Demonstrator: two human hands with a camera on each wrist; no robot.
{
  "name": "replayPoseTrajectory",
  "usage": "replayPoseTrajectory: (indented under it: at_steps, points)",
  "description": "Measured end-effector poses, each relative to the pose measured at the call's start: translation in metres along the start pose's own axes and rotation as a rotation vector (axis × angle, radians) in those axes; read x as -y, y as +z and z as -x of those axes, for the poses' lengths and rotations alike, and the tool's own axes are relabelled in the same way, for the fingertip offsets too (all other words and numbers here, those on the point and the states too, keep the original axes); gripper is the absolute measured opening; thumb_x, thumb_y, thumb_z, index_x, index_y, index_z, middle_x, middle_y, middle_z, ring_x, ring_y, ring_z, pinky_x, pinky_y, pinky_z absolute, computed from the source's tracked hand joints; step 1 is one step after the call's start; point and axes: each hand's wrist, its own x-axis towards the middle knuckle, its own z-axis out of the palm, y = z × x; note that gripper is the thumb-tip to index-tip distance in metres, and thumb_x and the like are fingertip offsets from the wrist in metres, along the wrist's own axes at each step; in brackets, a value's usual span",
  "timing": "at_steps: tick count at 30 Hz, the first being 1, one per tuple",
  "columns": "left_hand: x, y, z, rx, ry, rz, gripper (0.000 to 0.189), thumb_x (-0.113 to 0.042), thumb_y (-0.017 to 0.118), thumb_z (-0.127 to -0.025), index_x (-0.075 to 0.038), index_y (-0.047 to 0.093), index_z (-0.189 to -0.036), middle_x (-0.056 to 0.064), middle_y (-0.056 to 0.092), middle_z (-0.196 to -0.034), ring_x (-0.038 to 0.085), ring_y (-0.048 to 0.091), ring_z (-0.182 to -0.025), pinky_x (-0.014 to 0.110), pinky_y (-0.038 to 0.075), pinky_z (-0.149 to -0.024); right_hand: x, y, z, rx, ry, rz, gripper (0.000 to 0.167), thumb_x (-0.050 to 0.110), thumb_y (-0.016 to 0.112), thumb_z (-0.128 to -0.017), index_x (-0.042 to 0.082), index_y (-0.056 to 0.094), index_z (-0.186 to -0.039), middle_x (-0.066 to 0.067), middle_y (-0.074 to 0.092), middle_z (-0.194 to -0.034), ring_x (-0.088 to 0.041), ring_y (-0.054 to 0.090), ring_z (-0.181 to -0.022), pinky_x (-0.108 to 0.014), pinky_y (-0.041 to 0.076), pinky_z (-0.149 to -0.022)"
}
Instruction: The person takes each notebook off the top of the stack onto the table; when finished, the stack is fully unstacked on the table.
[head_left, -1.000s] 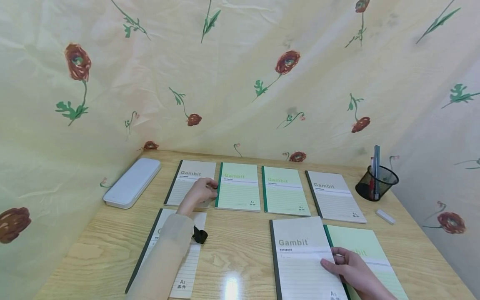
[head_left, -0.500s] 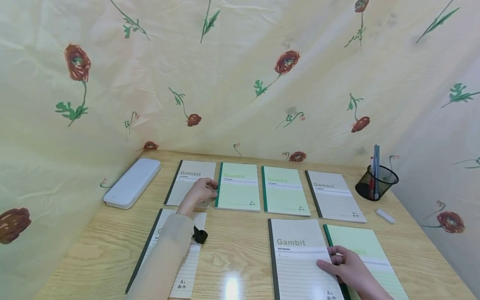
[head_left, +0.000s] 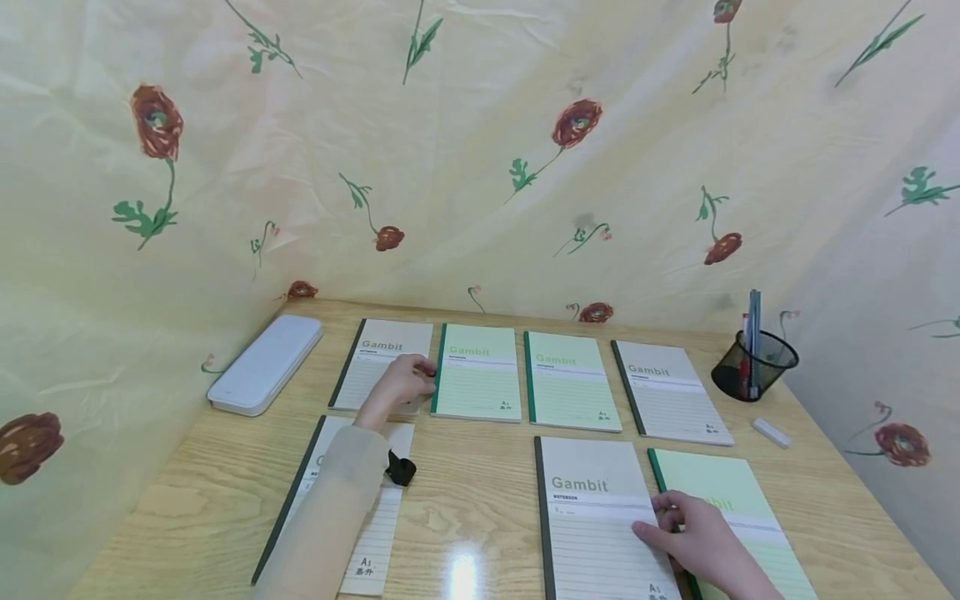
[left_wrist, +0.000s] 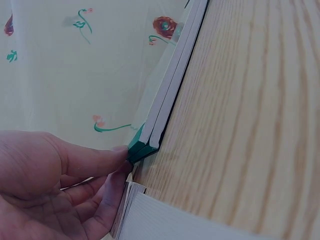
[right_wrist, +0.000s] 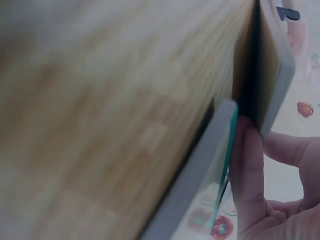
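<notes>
In the head view my left hand (head_left: 401,385) reaches over a grey notebook (head_left: 393,337) to the green spine of the notebook beside it, a light green one (head_left: 480,379). The left wrist view shows thumb and fingertips pinching the corner of that green spine (left_wrist: 141,147), where two page blocks lie one on the other. My right hand (head_left: 697,537) holds the right edge of a nearer grey notebook (head_left: 600,533), thumb on the cover and fingers beneath. In the right wrist view this notebook (right_wrist: 277,75) has its held edge raised off the table.
Beside my right hand lies another green notebook (head_left: 757,517). Farther back are a green notebook (head_left: 573,392) and a grey one (head_left: 671,400). A notebook (head_left: 378,508) lies under my left forearm. A white case (head_left: 266,367), a mesh pen cup (head_left: 772,367) and an eraser (head_left: 771,432) stand around.
My right hand has shifted the near grey notebook slightly left and toward me, widening its gap from the green one. The left hand stays at the green spine.
</notes>
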Motion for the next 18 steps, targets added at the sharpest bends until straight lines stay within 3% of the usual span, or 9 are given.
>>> replayPoseTrajectory:
  at_steps: [10,18]
  points:
    - [-0.0004,0.0001,0.0002,0.000,0.000,0.001,0.037,0.002,0.065,-0.092,0.005,0.060,-0.128,0.015,0.063,-0.120,0.030,0.059,-0.109,0.043,0.047,-0.095,0.0058,0.0017,-0.0007,-0.010,-0.074,0.184,0.054,0.037,0.080,-0.084,-0.006,0.065,-0.113,0.002,0.059,-0.072,-0.015,0.051,-0.065,-0.031,0.043,-0.060]
    - [0.0000,-0.0002,0.0004,0.000,-0.001,-0.005,0.037,0.002,0.066,-0.091,0.005,0.060,-0.128,0.016,0.063,-0.120,0.030,0.059,-0.108,0.043,0.047,-0.096,0.0110,0.0004,0.0016,0.004,-0.069,0.218,0.045,0.035,0.078,-0.086,-0.002,0.065,-0.107,0.001,0.057,-0.069,-0.016,0.051,-0.062,-0.032,0.043,-0.062]
